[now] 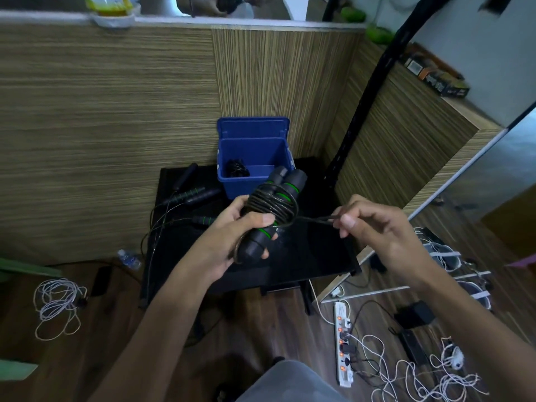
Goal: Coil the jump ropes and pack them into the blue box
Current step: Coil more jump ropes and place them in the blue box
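From the head camera: the left hand [232,239] is wrapped around a pair of black foam jump-rope handles with green rings [278,204], held side by side and tilted toward 1 o'clock, with dark rope coiled round their middle. The right hand [374,227] pinches the loose dark rope end [316,219] between thumb and fingers, and that bit runs taut back to the coil at 9 o'clock of the hand.

Just beyond the handles at 12 o'clock sits the open blue plastic box [252,158], lid up against the wood-grain wall, with a dark bundle [236,169] already lying inside on its left side. It stands on a black glossy surface [313,250].

At 10 o'clock of the left hand, more black jump ropes with green-ringed handles [191,194] lie loose on the surface, cords trailing off the edge. A white power strip [342,343] lies on the wooden floor at 5 o'clock.
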